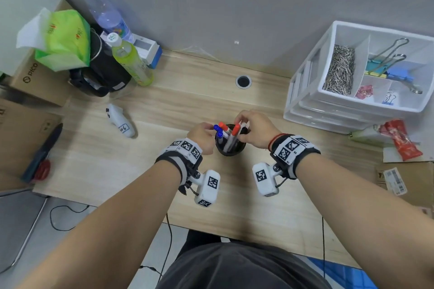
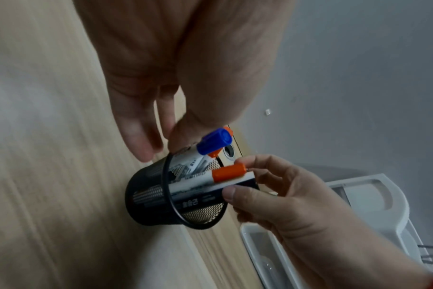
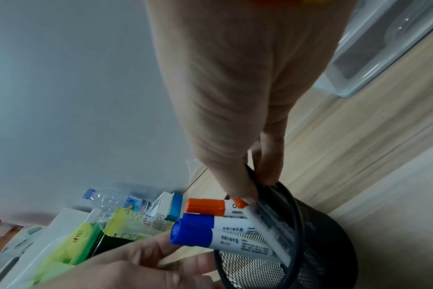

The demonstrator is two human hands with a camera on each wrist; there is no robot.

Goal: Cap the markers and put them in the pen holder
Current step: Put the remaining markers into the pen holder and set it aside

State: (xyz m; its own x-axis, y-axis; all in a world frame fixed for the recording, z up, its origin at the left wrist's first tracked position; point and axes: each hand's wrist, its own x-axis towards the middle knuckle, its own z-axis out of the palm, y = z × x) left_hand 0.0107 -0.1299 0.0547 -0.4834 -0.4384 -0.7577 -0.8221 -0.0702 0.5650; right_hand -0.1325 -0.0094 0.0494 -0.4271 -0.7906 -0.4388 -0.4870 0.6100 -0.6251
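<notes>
Capped markers (image 1: 225, 135) upright in pen holder (image 1: 230, 148) between grips. Right grip (image 1: 254, 129) pinching black-capped marker (image 2: 237, 184) over rim, seating unfinished. Left grip (image 1: 202, 135) loose beside blue caps, holding nothing.

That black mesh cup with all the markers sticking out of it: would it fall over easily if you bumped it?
Probably fairly easily. The pen holder is thin wire mesh, so likely light. The markers lean to one side and stand well above its rim, which may make it top-heavy. Its round wall could let it roll if it tipped.
</notes>
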